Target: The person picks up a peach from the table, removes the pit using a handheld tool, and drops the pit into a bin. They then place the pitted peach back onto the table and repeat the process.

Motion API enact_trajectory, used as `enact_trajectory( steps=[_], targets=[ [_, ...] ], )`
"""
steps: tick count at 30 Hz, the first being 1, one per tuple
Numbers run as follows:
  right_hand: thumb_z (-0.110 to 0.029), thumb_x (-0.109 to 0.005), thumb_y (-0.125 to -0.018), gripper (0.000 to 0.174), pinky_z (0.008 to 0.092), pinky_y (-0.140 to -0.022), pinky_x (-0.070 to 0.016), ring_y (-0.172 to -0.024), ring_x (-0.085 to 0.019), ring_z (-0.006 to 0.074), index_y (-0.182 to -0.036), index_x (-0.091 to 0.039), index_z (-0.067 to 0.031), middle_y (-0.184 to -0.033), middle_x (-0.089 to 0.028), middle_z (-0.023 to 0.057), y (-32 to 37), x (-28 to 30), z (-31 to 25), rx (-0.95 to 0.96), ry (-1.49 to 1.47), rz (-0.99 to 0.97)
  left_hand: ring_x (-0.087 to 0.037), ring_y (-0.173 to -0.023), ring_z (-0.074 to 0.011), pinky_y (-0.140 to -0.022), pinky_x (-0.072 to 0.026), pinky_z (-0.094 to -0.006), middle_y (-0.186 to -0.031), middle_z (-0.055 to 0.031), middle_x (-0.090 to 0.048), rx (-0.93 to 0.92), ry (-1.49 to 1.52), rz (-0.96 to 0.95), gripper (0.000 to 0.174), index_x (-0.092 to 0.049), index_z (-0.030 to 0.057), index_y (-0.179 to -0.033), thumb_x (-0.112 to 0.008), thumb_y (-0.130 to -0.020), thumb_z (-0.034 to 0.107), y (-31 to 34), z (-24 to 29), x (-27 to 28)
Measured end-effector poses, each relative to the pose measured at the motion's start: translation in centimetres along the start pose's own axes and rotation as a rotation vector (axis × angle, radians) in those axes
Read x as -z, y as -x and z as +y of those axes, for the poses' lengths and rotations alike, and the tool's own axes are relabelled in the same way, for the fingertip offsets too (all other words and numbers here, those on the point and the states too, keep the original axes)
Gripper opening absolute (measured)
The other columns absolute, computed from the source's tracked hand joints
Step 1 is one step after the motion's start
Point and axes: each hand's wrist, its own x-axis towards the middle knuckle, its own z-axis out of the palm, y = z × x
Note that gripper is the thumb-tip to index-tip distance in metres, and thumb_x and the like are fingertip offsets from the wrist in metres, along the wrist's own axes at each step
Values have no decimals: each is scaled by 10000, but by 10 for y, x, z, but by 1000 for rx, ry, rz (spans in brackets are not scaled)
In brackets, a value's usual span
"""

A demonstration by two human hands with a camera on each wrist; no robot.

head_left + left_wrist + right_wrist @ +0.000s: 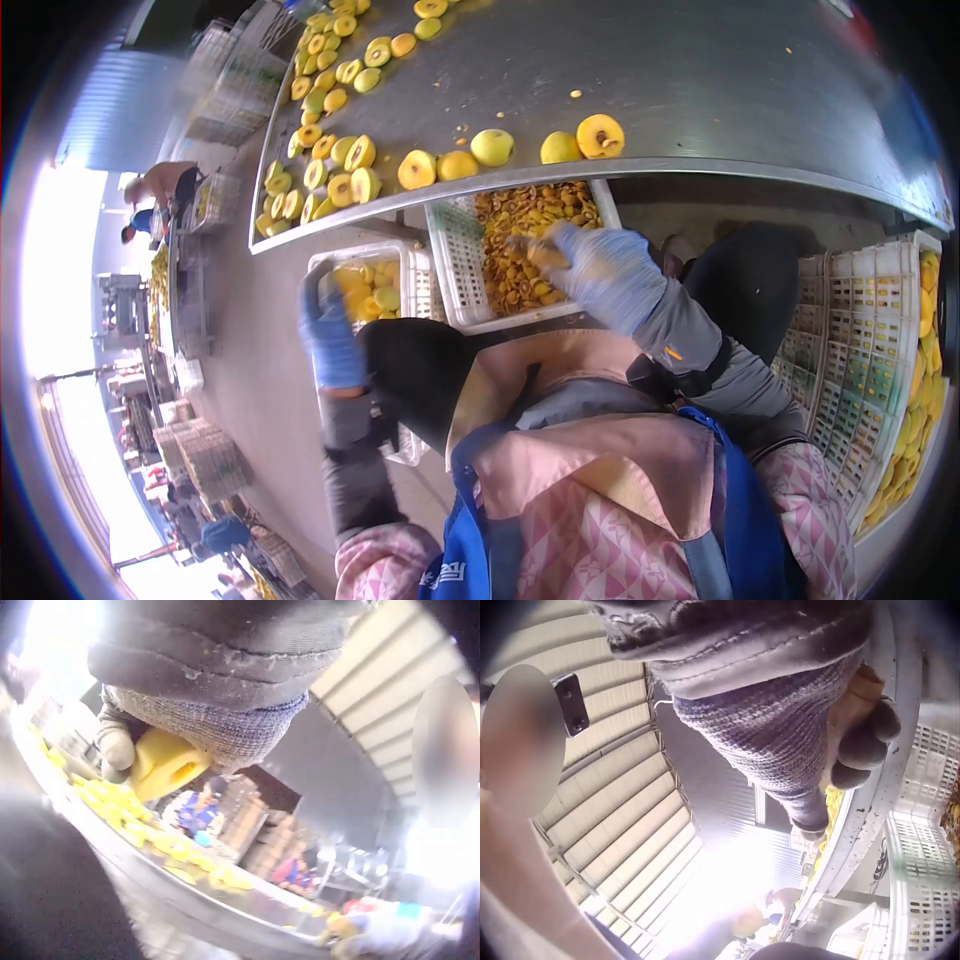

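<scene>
My gloved left hand point(335, 340) is blurred over the near edge of a white basket point(405, 265) of yellow peach pieces. In the left wrist view its fingers grip a yellow peach half point(156, 766) with a hollow in its cut face. My gloved right hand point(605, 275) hangs above a white crate point(455, 262) full of brown pits and scraps point(540, 210). The right wrist view has its dark fingertips point(870, 742) curled round a tan, wooden-looking handle point(865, 684); I cannot tell what tool it belongs to.
Halved peaches point(358, 152) lie along the left and near edges of a metal table point(700, 90). At my right stands a tall white crate point(845, 345) beside more yellow fruit point(915, 430). People work at other tables far left, near stacked crates point(205, 455).
</scene>
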Motion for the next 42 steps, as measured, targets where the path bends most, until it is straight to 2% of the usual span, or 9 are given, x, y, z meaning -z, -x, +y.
enact_trajectory(
  steps=[5, 11, 13, 19, 24, 26, 32, 38, 42],
  targets=[
    [-338, -607, -907, 332, 463, -717, -518, -824, -670, 377, -1033, -556, -35, -844, -678, 190, 14, -9, 4, -97, -47, -194, -627, -968, -335, -858, -497, -400, -1065, -136, -658, -65, -1147, -398, 247, -685, 86, -1024, -629, -880, 280, -36, -80, 86],
    [-320, -605, -911, 364, 468, -710, -527, -814, -670, 381, -1091, -539, -11, -851, -670, 210, 7, 25, 0, -164, -125, -219, -617, -1006, -252, -862, -505, -326, -1147, -125, -609, -392, -175, -406, 342, -641, 26, -1146, -676, -806, 29, -78, 36, -100],
    [-312, -620, -903, 392, 455, -705, -535, -798, -672, 382, -1138, -534, -10, -847, -667, 215, 9, 25, 3, -200, -216, -107, -618, -1047, -252, -879, -500, -329, -1196, -140, -616, -581, -204, -585, 391, -638, 40, -1189, -704, -806, 79, -90, 67, -170],
    [-378, -659, -883, 466, 440, -677, -545, -717, -666, 380, -1205, -554, -58, -810, -666, 198, 14, 35, 11, -201, -359, 198, -665, -1023, -297, -897, -499, -367, -1079, -166, -691, -363, -703, -1018, 491, -616, 87, -1240, -708, -828, 338, -106, 125, -301],
    [-377, -668, -890, 447, 427, -647, -534, -697, -662, 372, -1184, -571, -55, -804, -661, 186, 16, 45, 14, -255, -482, 258, -679, -960, -252, -851, -521, -347, -1027, -164, -699, -332, -526, -1027, 479, -618, 21, -1200, -747, -800, 252, -105, 113, -298],
    [-364, -684, -883, 450, 418, -658, -532, -735, -667, 364, -1180, -565, -47, -826, -660, 190, 12, 42, 27, -237, -564, 334, -669, -934, -195, -798, -539, -308, -1005, -144, -691, -19, 165, -824, 430, -615, -28, -1173, -741, -801, 147, -97, 101, -277],
    [-295, -742, -852, 450, 367, -762, -525, -843, -666, 317, -1158, -569, -15, -932, -659, 186, 2, 54, 19, -273, -472, 353, -642, -849, -138, -761, -540, -256, -960, -83, -677, -32, 300, -668, 378, -628, -27, -1092, -784, -771, 99, -28, 123, -197],
    [-224, -716, -890, 355, 276, -744, -536, -805, -643, 164, -1155, -607, -15, -920, -666, 73, -6, 10, 10, -359, -1253, 256, -592, -1031, -198, -889, -513, -347, -1164, -96, -598, 166, 1068, -590, 604, -530, -1, -1279, -540, -959, 511, 12, 95, -186],
    [-223, -702, -905, 295, 217, -696, -530, -820, -621, 92, -1106, -634, -19, -922, -656, 42, -5, 12, 10, -522, -1414, 52, -567, -1121, -242, -1002, -454, -421, -1214, -141, -583, 366, 1043, -506, 603, -500, 27, -1317, -390, -1007, 532, 11, 71, -180]
  ],
)
